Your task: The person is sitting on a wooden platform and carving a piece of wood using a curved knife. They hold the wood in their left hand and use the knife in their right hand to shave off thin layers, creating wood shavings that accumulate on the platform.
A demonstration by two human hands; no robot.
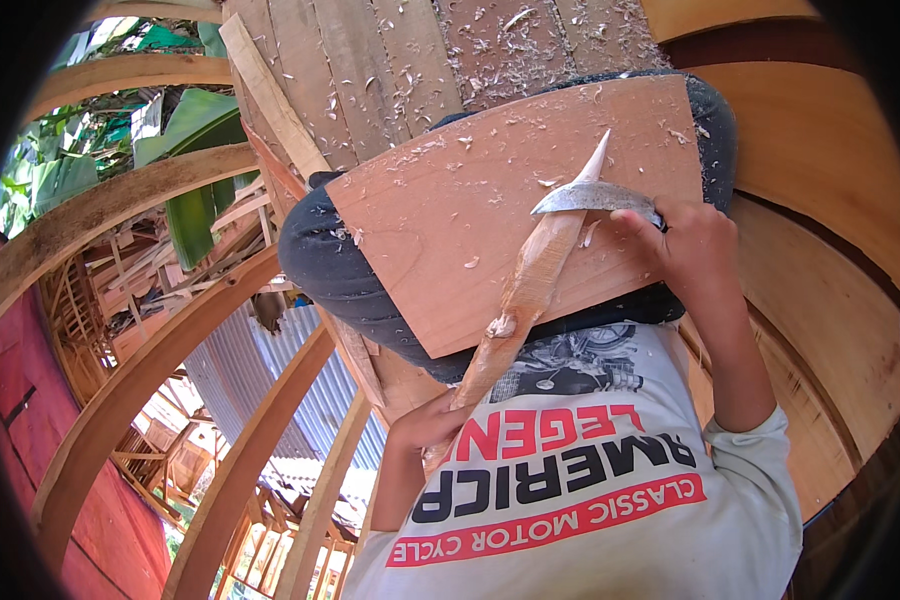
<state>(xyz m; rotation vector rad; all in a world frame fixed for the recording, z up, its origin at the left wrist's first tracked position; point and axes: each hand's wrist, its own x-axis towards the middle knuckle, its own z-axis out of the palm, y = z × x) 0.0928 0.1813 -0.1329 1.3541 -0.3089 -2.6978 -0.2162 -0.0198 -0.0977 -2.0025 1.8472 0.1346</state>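
Observation:
A curved steel blade [595, 197] lies across a long piece of wood [530, 280], near its pale, pointed far end. My right hand [692, 245] is closed round the blade's handle, most of which the fingers hide, with the thumb against the blade. Close to my body, my left hand [425, 425] grips the thick lower end of the wood. The piece slants up and to the right from there, over a flat wooden board [420, 240] across my lap. Thin curls of shavings lie on the board.
Beyond my knees the plank floor [350, 70] is strewn with shavings. Bent wooden ribs [130, 75] run along the left, with green leaves [205, 130] and corrugated metal sheeting [270, 360] outside them. Wide curved planks [810, 150] rise on the right.

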